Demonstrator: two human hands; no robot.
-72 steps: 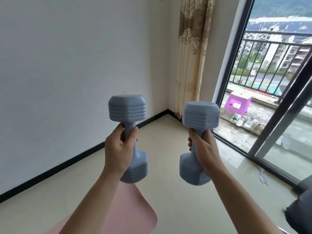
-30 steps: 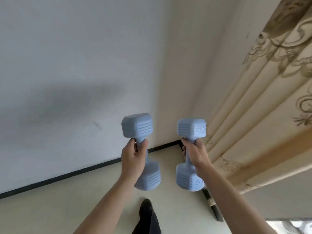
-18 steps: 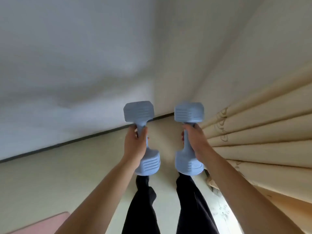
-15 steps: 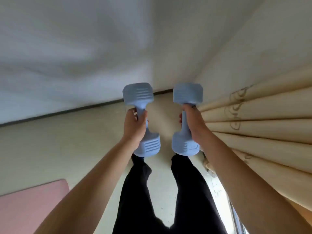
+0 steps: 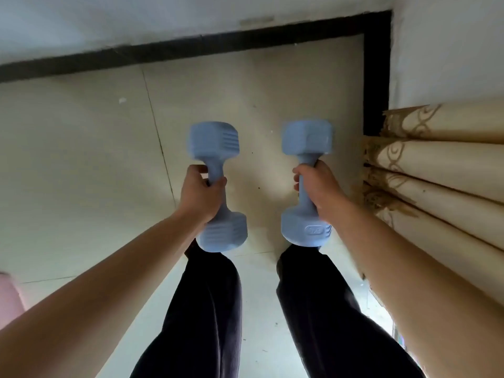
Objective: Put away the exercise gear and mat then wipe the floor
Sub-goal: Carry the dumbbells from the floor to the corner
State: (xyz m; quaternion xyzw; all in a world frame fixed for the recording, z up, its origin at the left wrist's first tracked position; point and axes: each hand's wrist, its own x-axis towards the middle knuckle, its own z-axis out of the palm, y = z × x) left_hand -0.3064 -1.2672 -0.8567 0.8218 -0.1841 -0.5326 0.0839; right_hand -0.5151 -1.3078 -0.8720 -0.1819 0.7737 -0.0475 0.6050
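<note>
A person in dark trousers (image 5: pixel 207 309) stands facing a room corner, a pale blue dumbbell in each fist. The left hand (image 5: pixel 200 193) has its fingers and thumb wrapped tightly round the handle of the left dumbbell (image 5: pixel 214 144). The right hand (image 5: pixel 317 186) grips the handle of the right dumbbell (image 5: pixel 306 137) the same way. Both weights are held side by side, a little apart, in the air over the cream tiled floor (image 5: pixel 81 159) just beyond the knees, each with one head pointing away from the person and the other toward the legs. A black skirting board (image 5: pixel 191 47) runs along the white wall (image 5: pixel 109 17) at the far side and turns the corner at the right, where a folded beige patterned curtain (image 5: pixel 436 170) hangs. A corner of the pink mat (image 5: pixel 8 293) shows on the floor at the near left edge, well apart from the dumbbells.
</note>
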